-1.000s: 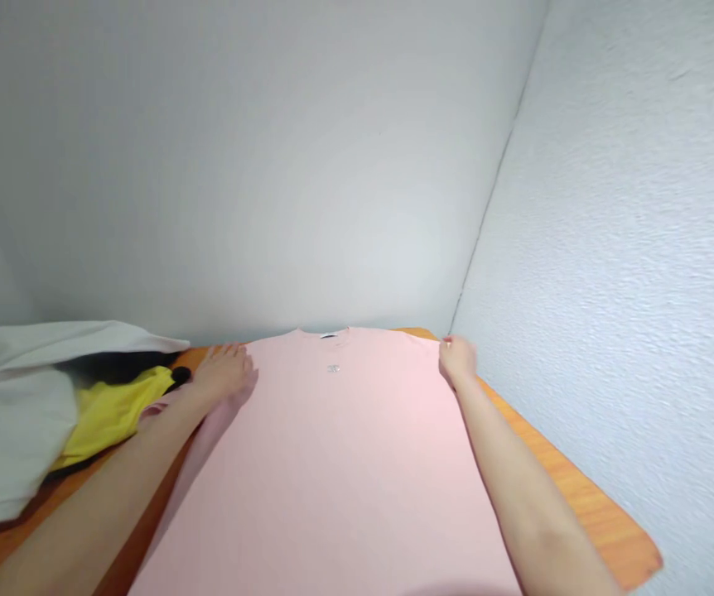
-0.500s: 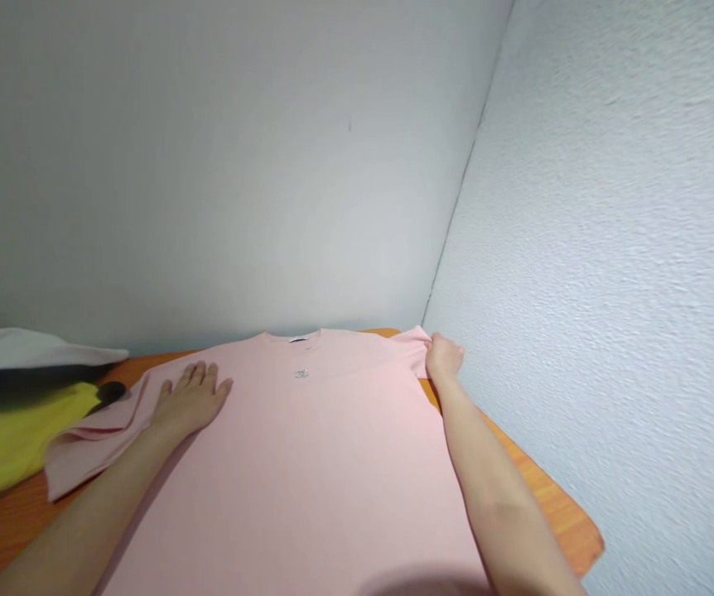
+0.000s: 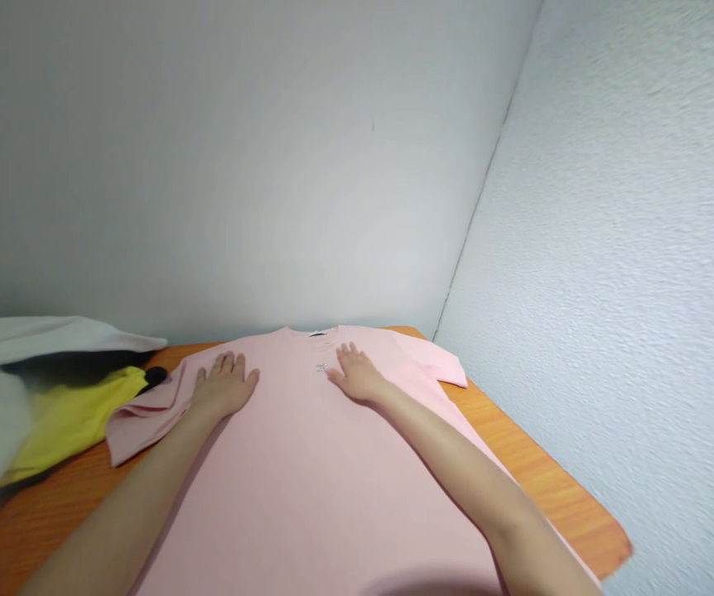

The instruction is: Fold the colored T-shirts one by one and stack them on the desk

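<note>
Head view: both forearms reach out over a pink T-shirt [image 3: 307,480] spread flat on the orange counter [image 3: 549,488], hem nearest, collar at the far wall. The left hand [image 3: 224,387] lies palm down on the shirt beside its left-side sleeve. The right hand [image 3: 357,377] lies palm down on the chest, just beside a small emblem [image 3: 320,367]. The fingers [image 3: 228,364] of both are straight, slightly fanned, gripping nothing. Past that sleeve lie a yellow garment [image 3: 65,414] and, beyond it, a white cloth [image 3: 34,343].
</note>
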`<control>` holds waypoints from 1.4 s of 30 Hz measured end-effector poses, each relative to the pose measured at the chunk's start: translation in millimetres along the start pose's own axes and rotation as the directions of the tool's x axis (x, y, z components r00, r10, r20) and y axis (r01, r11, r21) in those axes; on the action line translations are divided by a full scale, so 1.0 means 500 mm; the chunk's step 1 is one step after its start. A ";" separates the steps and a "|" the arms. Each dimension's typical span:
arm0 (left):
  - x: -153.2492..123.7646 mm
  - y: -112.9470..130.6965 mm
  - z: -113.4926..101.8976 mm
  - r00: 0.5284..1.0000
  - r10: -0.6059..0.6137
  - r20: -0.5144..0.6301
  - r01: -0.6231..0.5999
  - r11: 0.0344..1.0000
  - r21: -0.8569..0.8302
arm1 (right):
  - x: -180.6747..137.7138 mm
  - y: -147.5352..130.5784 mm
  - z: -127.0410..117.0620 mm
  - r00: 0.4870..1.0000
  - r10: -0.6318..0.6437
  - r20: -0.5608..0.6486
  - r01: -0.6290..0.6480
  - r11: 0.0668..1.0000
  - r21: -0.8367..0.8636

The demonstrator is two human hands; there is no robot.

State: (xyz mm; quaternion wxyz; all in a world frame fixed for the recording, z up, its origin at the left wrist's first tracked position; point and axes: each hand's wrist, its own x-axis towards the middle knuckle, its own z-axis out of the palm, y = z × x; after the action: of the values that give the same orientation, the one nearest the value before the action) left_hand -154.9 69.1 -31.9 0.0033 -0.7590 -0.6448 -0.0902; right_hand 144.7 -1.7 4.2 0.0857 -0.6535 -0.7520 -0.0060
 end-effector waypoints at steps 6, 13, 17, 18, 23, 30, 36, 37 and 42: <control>0.001 -0.003 -0.001 1.000 0.008 0.008 -0.007 1.000 -0.020 | -0.020 0.079 0.010 0.989 0.098 0.108 -0.095 0.995 -0.034; 0.002 -0.002 0.002 1.000 0.020 0.005 -0.020 1.000 -0.012 | -0.025 0.235 -0.013 0.950 0.308 0.058 -0.300 0.947 -0.113; 0.003 -0.002 0.005 1.000 0.020 0.009 -0.020 1.000 -0.003 | -0.025 0.231 0.001 0.952 0.305 0.035 -0.299 0.946 -0.126; 0.003 -0.002 0.003 1.000 0.026 0.011 -0.026 1.000 -0.001 | -0.026 0.228 -0.001 0.952 0.304 0.030 -0.298 0.946 -0.128; -0.022 0.009 -0.034 0.987 0.125 -0.102 -0.120 0.991 0.055 | -0.045 0.175 -0.038 0.964 0.266 -0.021 -0.266 0.953 -0.144; -0.187 0.137 -0.057 0.917 0.389 -0.089 -0.395 0.917 -0.054 | -0.139 -0.059 -0.034 0.990 -0.140 -0.024 0.139 0.990 -0.018; -0.302 0.187 -0.049 0.920 0.389 0.054 -0.383 0.919 -0.089 | -0.231 -0.166 -0.008 0.972 -0.229 0.059 0.221 0.968 0.119; -0.306 0.174 -0.050 0.923 0.379 0.061 -0.374 0.924 -0.083 | -0.242 -0.158 -0.011 0.974 -0.217 0.071 0.207 0.971 0.118; -0.303 0.033 -0.053 0.968 0.238 0.080 -0.235 0.971 -0.045 | -0.307 -0.006 -0.046 0.990 -0.050 0.132 0.047 0.999 0.025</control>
State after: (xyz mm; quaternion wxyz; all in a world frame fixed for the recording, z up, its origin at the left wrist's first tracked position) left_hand -165.5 -85.3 -25.3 -0.0265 -0.8336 -0.5475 -0.0680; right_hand 164.6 -155.7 6.4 0.0426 -0.6329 -0.7718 0.0436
